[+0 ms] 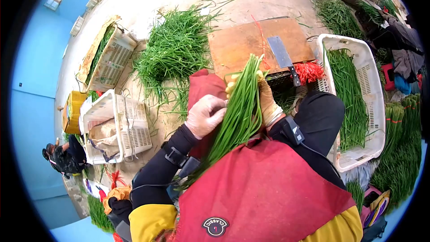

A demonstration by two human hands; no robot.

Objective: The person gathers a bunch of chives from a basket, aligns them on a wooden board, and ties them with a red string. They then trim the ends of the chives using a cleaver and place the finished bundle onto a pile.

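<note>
Right hand (267, 102): I saw it clamped round the bundle of green stalks (239, 112) from the right, likely to hold the stalks gathered.
Left hand (205, 115): fingers pinched together on the bundle's left edge, as if tucking loose stalks in.
Bundle: upright over the red apron (264, 188), near the body, tips pointing far.
Cleaver (281, 53): flat on the wooden board (242, 42) just beyond, apparently within easy reach.
White crate (372, 87): right, holding more stalks lengthwise.
</note>
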